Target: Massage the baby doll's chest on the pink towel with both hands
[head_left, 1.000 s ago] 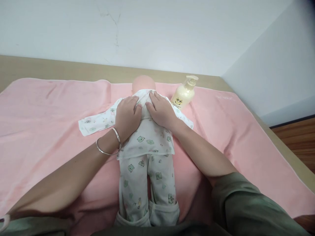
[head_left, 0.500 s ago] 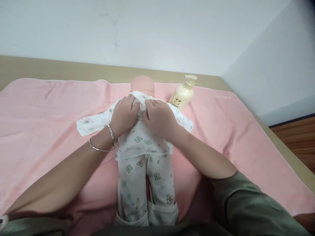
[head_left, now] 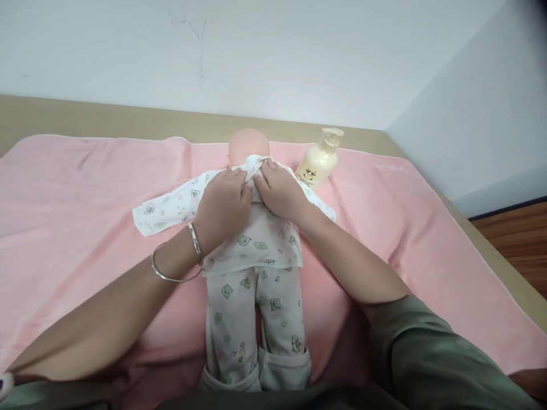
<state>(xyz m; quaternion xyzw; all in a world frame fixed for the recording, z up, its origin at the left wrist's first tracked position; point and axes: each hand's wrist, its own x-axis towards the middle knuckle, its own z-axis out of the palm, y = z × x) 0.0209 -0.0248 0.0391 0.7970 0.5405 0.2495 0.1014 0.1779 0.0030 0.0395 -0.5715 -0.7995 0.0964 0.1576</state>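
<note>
A baby doll point(head_left: 249, 142) lies on a pink blanket, its head toward the wall and its legs toward me. It wears a white baby shirt point(head_left: 265, 242) with small green animal prints and matching pants point(head_left: 233, 313) rolled at the cuffs. At the shirt's neckline my left hand point(head_left: 225, 199) is closed with the thumb and fingers pinching the fabric. Right beside it, my right hand point(head_left: 280, 191) also grips the collar edge, which is bunched up between both hands. My hands cover the upper chest and part of the doll's face.
A pale yellow pump bottle point(head_left: 318, 162) with a cow drawing leans on the blanket by the doll's right-hand side in view. The pink blanket point(head_left: 85, 228) covers most of the wooden table point(head_left: 128, 117). White walls point(head_left: 273, 57) stand behind and to the right.
Both hands have shifted slightly to the right along the neckline. The gathered collar fabric between them is now lifted and bunched closer under the doll's head.
</note>
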